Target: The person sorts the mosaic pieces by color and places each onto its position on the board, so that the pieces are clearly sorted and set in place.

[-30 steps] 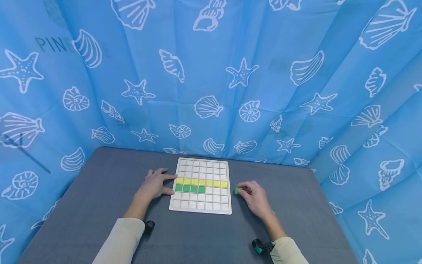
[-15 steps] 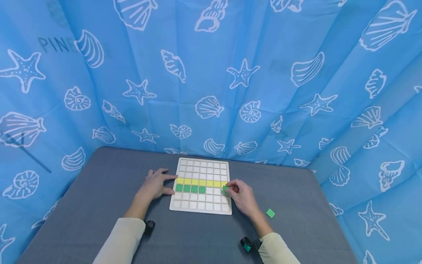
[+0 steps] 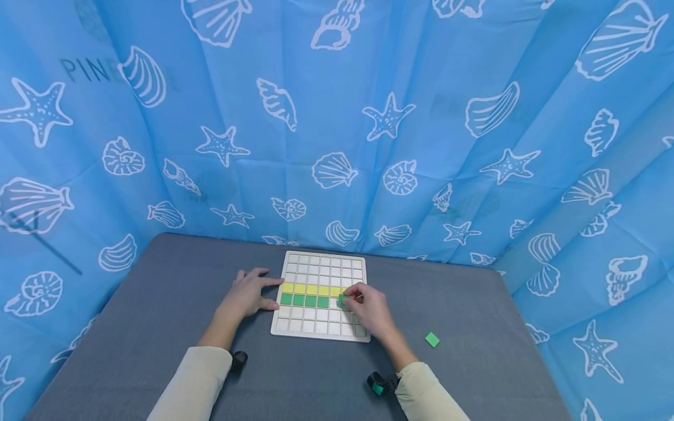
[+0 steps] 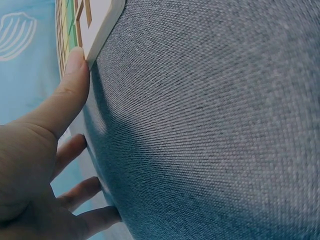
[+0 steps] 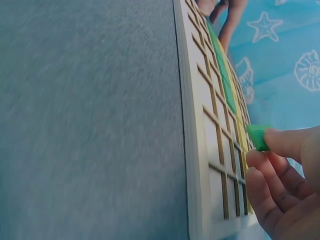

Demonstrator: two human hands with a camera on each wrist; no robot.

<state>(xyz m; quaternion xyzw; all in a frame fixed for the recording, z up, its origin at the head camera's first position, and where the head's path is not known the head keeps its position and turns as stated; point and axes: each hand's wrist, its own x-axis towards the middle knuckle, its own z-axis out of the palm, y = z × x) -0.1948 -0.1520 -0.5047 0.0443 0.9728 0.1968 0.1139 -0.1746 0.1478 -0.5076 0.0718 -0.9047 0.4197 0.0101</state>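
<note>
A white grid board (image 3: 320, 338) lies on the grey table. One row of its cells holds yellow tiles (image 3: 312, 289); the row just nearer has several green tiles (image 3: 298, 300) at its left end. My left hand (image 3: 244, 295) rests at the board's left edge, thumb and forefinger spread and touching the rim, as the left wrist view also shows for the thumb (image 4: 75, 62). Over the green row, toward the right, my right hand (image 3: 372, 308) pinches a green tile (image 5: 258, 136) between thumb and fingers. That hand hides the right end of both rows.
Another loose green tile (image 3: 432, 340) lies on the grey tablecloth (image 3: 474, 327) to the right of the board. Behind the table's far edge hangs a blue curtain (image 3: 337, 128) printed with white shells and starfish.
My right hand has moved left from beside the board to over the green row, carrying the pinched tile. This uncovered the loose green tile on the table. My left hand stays put.
</note>
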